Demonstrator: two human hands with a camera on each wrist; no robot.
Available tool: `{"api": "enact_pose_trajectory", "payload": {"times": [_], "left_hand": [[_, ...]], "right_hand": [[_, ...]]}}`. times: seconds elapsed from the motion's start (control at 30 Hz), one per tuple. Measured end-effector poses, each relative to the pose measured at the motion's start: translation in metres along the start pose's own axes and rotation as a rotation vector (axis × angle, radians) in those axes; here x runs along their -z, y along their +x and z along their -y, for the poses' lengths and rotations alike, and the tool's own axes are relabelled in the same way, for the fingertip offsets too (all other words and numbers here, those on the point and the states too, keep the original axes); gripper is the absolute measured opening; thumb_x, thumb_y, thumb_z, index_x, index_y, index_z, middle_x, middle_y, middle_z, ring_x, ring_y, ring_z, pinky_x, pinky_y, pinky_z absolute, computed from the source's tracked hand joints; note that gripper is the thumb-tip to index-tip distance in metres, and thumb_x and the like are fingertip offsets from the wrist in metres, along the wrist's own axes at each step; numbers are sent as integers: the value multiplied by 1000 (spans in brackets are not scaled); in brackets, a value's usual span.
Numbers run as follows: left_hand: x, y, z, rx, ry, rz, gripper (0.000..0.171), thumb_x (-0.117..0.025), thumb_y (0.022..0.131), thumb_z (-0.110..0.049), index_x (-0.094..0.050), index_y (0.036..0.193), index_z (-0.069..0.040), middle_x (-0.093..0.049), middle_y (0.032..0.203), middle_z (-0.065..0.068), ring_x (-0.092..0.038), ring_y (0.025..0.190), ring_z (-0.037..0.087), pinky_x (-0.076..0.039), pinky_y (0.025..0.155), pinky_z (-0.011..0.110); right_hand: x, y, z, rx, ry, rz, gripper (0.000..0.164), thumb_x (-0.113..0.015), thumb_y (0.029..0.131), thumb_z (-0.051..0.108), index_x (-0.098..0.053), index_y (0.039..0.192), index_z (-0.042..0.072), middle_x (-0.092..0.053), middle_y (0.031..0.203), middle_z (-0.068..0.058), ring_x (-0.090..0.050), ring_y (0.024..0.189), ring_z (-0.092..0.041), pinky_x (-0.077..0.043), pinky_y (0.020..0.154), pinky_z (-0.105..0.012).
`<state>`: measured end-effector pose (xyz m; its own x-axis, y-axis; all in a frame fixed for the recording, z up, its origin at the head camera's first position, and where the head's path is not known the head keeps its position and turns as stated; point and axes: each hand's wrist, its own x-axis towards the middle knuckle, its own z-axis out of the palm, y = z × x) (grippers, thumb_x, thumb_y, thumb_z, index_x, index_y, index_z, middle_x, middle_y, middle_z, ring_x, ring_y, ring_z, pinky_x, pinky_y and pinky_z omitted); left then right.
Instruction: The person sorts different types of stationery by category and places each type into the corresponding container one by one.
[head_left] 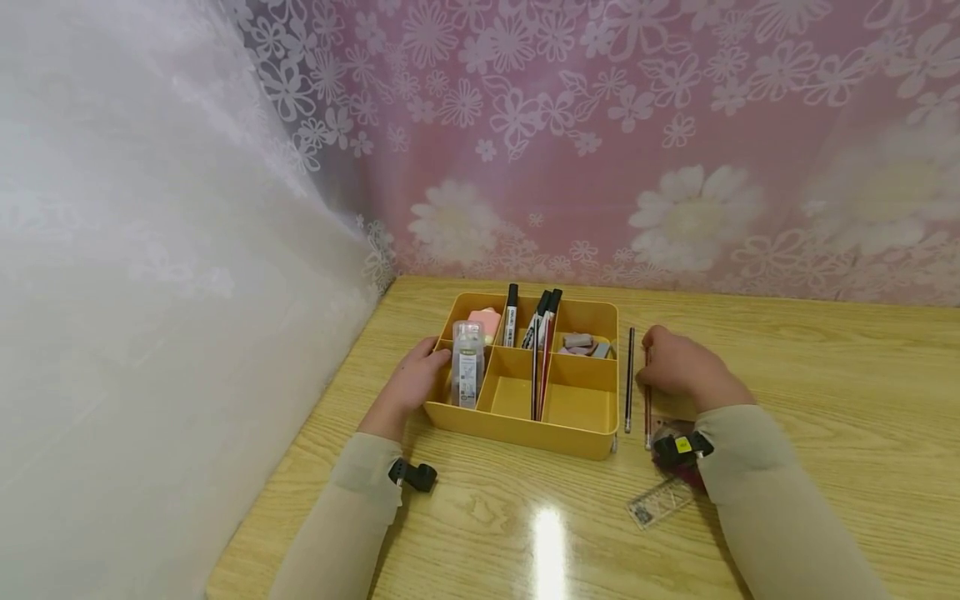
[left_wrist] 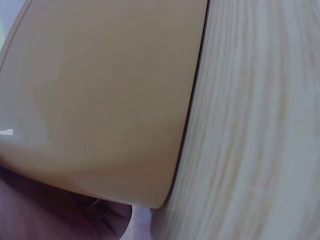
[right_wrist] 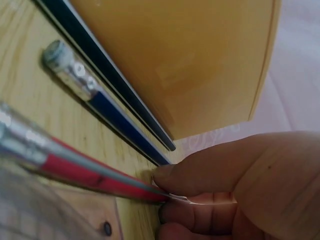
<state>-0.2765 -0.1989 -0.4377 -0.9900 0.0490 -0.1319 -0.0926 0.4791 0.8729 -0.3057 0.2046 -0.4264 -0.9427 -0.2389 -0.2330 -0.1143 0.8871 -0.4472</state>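
A yellow desk organizer (head_left: pixel 517 430) with six compartments stands on the table. My left hand (head_left: pixel 414 379) grips its left side, thumb at the rim; in the left wrist view the fingers (left_wrist: pixel 112 217) curl by the outer wall. Right of the organizer, my right hand (head_left: pixel 686 367) pinches the far end of a red pencil (right_wrist: pixel 100 177) between thumb and fingers. A dark blue pencil (right_wrist: pixel 125 127) lies beside it, its far end at the thumb. Closer to the organizer wall is a black pencil (right_wrist: pixel 115 75).
The organizer holds a clear labelled case (head_left: pixel 467 375), pink items (head_left: pixel 486 321), black-capped markers (head_left: pixel 512 317), upright pencils (head_left: pixel 535 375) and erasers (head_left: pixel 577 341). A clear ruler (head_left: pixel 660 502) lies near my right wrist. A white curtain (head_left: pixel 150 292) hangs left; a pink floral one (head_left: pixel 562 167) hangs behind.
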Motion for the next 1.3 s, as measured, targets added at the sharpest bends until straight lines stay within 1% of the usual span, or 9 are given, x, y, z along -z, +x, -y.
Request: {"api": "enact_pose_trajectory", "payload": {"times": [0.13, 0.33, 0.53, 0.73, 0.83, 0.93, 1.03, 1.2, 1.3], "left_hand": [[0, 0, 0, 2, -6, 2, 52, -41, 106, -39, -45, 151, -11, -49, 147, 13, -43, 136, 36, -31, 114, 56], [0, 0, 0, 0, 8, -1, 53, -41, 106, -38, -44, 151, -11, -48, 148, 14, -44, 136, 36, -32, 113, 56], [0, 0, 1, -4, 12, -5, 52, -41, 106, -38, -44, 151, -11, -48, 148, 13, -43, 137, 35, -32, 114, 55], [0, 0, 0, -3, 10, -6, 54, -41, 106, -40, -44, 152, -12, -47, 150, 12, -41, 139, 34, -30, 115, 55], [0, 1, 0, -6, 9, -6, 53, -41, 106, -39, -45, 151, -11, -47, 149, 12, -42, 138, 34, -30, 115, 55], [0, 2, 0, -12, 4, -1, 53, -41, 106, -38, -45, 151, -10, -48, 149, 13, -42, 137, 35, -30, 114, 55], [1, 2, 1, -16, -3, 4, 53, -41, 106, -38, -45, 151, -10, -48, 149, 14, -42, 137, 36, -30, 114, 56], [1, 2, 1, -1, -8, 1, 52, -42, 106, -38, -45, 151, -11, -48, 149, 13, -42, 138, 36, -30, 114, 56], [0, 1, 1, 4, -12, 1, 52, -42, 106, -38, -45, 151, -11, -48, 148, 13, -42, 138, 36, -30, 114, 56]], "right_hand": [[-3, 1, 2, 9, -34, -13, 50, -67, 86, 16, -45, 123, -9, -62, 103, -21, -59, 85, -33, -51, 75, -52], [-8, 1, 8, -15, -41, -43, 34, -65, 86, 15, -46, 107, -5, -61, 89, -16, -57, 75, -31, -49, 65, -46], [-15, 2, 13, -9, -28, -81, 35, -61, 93, 20, -43, 109, -5, -59, 88, -17, -57, 72, -31, -47, 62, -45], [-11, 5, 8, 16, 66, -69, 33, -62, 90, 18, -44, 108, -3, -57, 93, -18, -54, 77, -31, -46, 66, -43], [-6, 5, 7, 29, 116, -76, 39, -61, 90, 19, -44, 116, -5, -59, 103, -23, -56, 83, -31, -47, 70, -43], [1, 4, 7, 36, 168, -94, 50, -61, 90, 20, -42, 128, -8, -62, 108, -24, -59, 83, -31, -49, 68, -41], [9, 0, 8, 48, 227, -132, 57, -60, 91, 19, -40, 136, -9, -63, 103, -20, -59, 77, -28, -47, 62, -38], [25, -12, 15, 119, 334, -234, 45, -53, 94, 15, -43, 134, -4, -57, 92, -15, -53, 68, -27, -43, 56, -36], [33, -20, 24, 175, 436, -275, 38, -48, 96, 10, -44, 132, -1, -53, 88, -14, -53, 66, -28, -44, 56, -35]]}}
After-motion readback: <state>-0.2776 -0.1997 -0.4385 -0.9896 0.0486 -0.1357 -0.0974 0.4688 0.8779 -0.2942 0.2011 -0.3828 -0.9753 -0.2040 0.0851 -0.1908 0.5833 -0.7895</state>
